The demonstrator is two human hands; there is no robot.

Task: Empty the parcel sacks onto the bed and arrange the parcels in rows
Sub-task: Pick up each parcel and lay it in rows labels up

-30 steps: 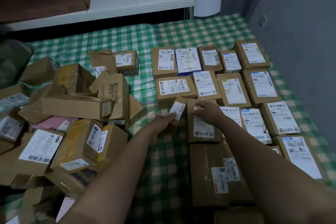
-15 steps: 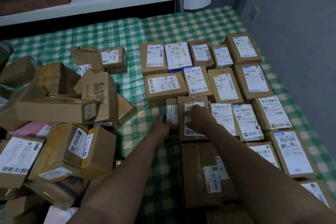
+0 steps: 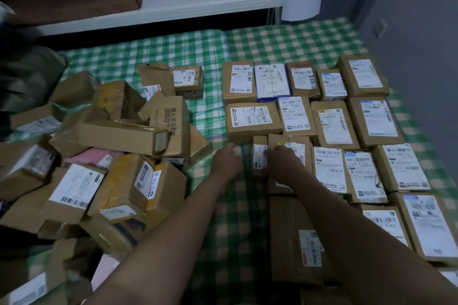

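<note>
On the green checked bed (image 3: 285,42), labelled parcels (image 3: 330,126) lie face up in neat rows on the right side, and a loose heap (image 3: 119,131) of boxes fills the left. A narrow parcel (image 3: 259,156) sits at the left end of the third row, touching a brown box (image 3: 298,142). The right hand (image 3: 281,162) rests on both (its grip is too blurred to tell). The left hand (image 3: 226,158) lies just beside the narrow parcel, fingers loosely curled, holding nothing.
</note>
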